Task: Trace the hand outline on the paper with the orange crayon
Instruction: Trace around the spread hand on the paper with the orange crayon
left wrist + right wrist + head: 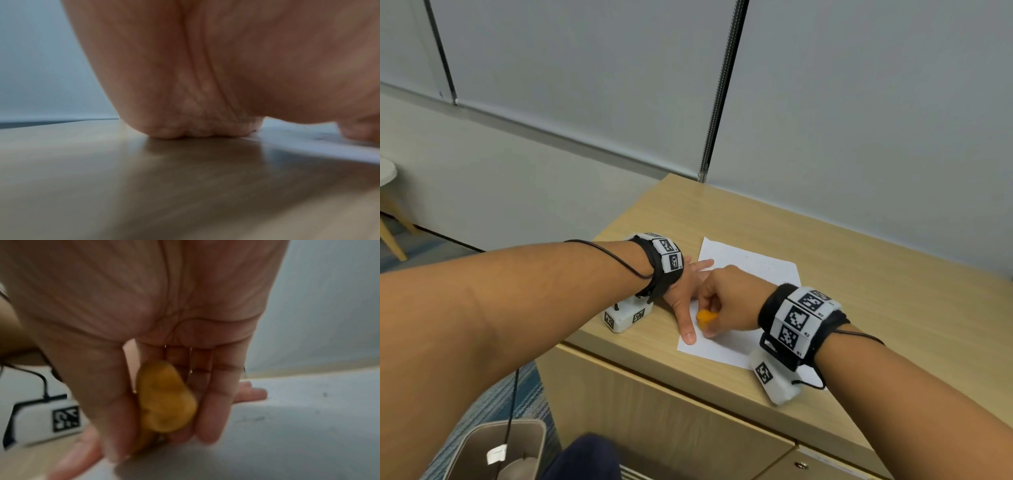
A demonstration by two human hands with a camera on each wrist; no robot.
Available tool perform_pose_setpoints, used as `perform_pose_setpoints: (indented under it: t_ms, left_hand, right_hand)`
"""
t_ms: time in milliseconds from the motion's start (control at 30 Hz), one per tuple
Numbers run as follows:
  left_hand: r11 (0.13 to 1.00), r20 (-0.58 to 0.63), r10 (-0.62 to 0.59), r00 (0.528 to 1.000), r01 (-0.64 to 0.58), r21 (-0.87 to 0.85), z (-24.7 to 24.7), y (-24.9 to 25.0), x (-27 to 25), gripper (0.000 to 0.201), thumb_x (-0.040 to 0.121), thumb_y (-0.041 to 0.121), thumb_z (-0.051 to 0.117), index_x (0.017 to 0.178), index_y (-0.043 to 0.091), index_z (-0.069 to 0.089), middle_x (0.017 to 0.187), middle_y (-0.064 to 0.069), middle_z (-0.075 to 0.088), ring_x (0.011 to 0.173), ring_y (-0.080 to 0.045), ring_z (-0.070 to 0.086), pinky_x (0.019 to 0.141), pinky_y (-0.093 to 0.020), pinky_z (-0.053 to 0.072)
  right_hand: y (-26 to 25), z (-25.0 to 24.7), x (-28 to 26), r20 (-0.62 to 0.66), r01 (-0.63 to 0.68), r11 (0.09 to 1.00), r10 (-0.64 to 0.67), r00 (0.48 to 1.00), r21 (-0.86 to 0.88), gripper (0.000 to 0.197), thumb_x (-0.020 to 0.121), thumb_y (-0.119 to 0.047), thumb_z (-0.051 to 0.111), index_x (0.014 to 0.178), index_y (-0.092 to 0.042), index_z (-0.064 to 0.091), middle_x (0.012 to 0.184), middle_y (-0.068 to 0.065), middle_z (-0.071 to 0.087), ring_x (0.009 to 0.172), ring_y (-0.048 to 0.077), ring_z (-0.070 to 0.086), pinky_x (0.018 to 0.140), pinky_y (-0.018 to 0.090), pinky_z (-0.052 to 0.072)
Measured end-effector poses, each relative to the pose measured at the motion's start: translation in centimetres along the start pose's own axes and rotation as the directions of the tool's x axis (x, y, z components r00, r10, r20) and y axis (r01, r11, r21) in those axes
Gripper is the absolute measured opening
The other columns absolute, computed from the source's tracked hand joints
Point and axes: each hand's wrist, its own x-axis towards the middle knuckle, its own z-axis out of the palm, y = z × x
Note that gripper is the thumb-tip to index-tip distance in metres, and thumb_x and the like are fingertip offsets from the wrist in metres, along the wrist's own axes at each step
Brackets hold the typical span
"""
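A white sheet of paper (753, 267) lies on the wooden cabinet top (876, 274). My left hand (685, 294) lies flat on the sheet's left part, fingers spread, thumb toward me. My right hand (726, 301) pinches a chunky orange crayon (704, 318) between thumb and fingers, its lower end down at the paper right beside the left thumb. In the right wrist view the crayon (166, 397) sits between thumb and fingers, and the left hand's fingertips (252, 394) show beyond. The left wrist view shows the heel of the left hand (195, 126) resting on the wood beside the paper's edge (308, 146).
The cabinet's front edge (654, 373) runs just below the paper, with drawers beneath. A grey wall panel (859, 137) stands behind the cabinet. A beige bin (493, 452) stands on the floor at lower left, and a chair (387, 205) at far left.
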Motion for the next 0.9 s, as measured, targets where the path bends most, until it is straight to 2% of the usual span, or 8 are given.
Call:
perform_pose_setpoints:
  t_ms: [67,167,300,467,533,600,733,900]
  left_hand:
    - [1.0,-0.018,0.007,1.0,-0.007,-0.021,0.2,-0.2,0.4,0.109,0.071,0.072,0.069,0.156,0.039,0.01,0.164,0.004,-0.017,0.146,-0.025,-0.029,0.118,-0.056,-0.012]
    - [0.999,-0.033,0.043,0.999,-0.044,-0.017,0.5,-0.4,1.0,0.115,0.068,0.073,0.071,0.156,0.041,0.005,0.164,0.01,-0.012,0.147,-0.025,-0.028,0.117,-0.061,-0.012]
    - [0.999,-0.042,0.043,0.998,-0.044,-0.024,0.6,-0.7,1.0,0.116,0.066,0.074,0.072,0.154,0.046,0.003,0.163,0.01,-0.02,0.147,-0.025,-0.029,0.116,-0.062,-0.011]
    - [0.999,-0.054,0.034,0.998,-0.034,0.007,0.7,-0.8,1.2,0.119,0.068,0.075,0.07,0.156,0.039,-0.003,0.163,0.01,-0.018,0.147,-0.025,-0.028,0.117,-0.061,-0.01]
    - [0.999,-0.045,0.042,0.998,-0.042,-0.001,0.6,-0.7,1.1,0.115,0.067,0.075,0.071,0.154,0.045,0.002,0.163,0.01,-0.02,0.147,-0.026,-0.028,0.117,-0.061,-0.01]
    - [0.999,-0.037,0.046,0.998,-0.047,-0.018,0.6,-0.8,1.1,0.114,0.067,0.075,0.071,0.154,0.045,0.004,0.163,0.009,-0.021,0.147,-0.027,-0.029,0.117,-0.061,-0.009]
    - [0.999,-0.043,0.039,0.998,-0.04,-0.004,0.6,-0.6,1.1,0.114,0.069,0.072,0.071,0.156,0.038,0.006,0.165,0.01,-0.011,0.148,-0.025,-0.026,0.117,-0.062,-0.008]
    - [1.0,-0.031,0.022,0.999,-0.023,-0.015,0.4,-0.5,1.0,0.11,0.07,0.073,0.07,0.156,0.04,0.009,0.165,0.003,-0.015,0.147,-0.025,-0.027,0.118,-0.06,-0.008]
  right_hand:
    - [0.3,-0.2,-0.1,-0.002,-0.011,1.0,0.011,1.0,0.024,0.016,0.076,-0.027,0.086,0.081,-0.018,0.073,0.075,-0.007,0.065,0.07,0.009,0.057,0.066,0.026,0.05]
    - [1.1,-0.5,0.2,-0.093,-0.034,0.999,0.036,0.995,0.023,0.014,0.077,-0.025,0.083,0.082,-0.015,0.075,0.077,-0.002,0.07,0.069,0.01,0.059,0.067,0.03,0.052]
    - [1.1,-1.3,0.0,0.149,-0.038,0.999,0.035,0.988,0.02,0.019,0.071,-0.025,0.091,0.082,-0.019,0.076,0.071,-0.007,0.068,0.058,0.002,0.059,0.068,0.026,0.056]
    - [1.9,-0.9,0.5,-0.083,-0.054,0.998,0.057,0.995,0.032,0.014,0.076,-0.024,0.085,0.077,-0.018,0.073,0.072,-0.007,0.065,0.066,0.01,0.059,0.063,0.028,0.05]
    - [1.5,-1.0,0.2,0.072,-0.024,0.999,0.022,0.997,0.031,0.016,0.073,-0.025,0.088,0.077,-0.022,0.073,0.074,-0.003,0.07,0.06,0.006,0.058,0.062,0.023,0.051]
    - [1.0,-1.3,0.1,0.166,-0.029,1.0,0.027,0.986,0.007,0.019,0.071,-0.027,0.091,0.079,-0.023,0.074,0.083,0.003,0.076,0.061,0.007,0.062,0.069,0.028,0.056]
    - [1.1,-0.8,0.6,-0.074,-0.077,0.996,0.074,0.995,-0.038,0.018,0.076,-0.028,0.083,0.084,-0.016,0.074,0.084,0.001,0.072,0.078,0.018,0.067,0.075,0.038,0.059]
    - [0.1,-0.8,0.1,0.067,-0.02,0.999,0.022,0.998,-0.033,0.018,0.076,-0.027,0.086,0.083,-0.018,0.074,0.076,-0.004,0.068,0.067,0.009,0.06,0.07,0.029,0.054]
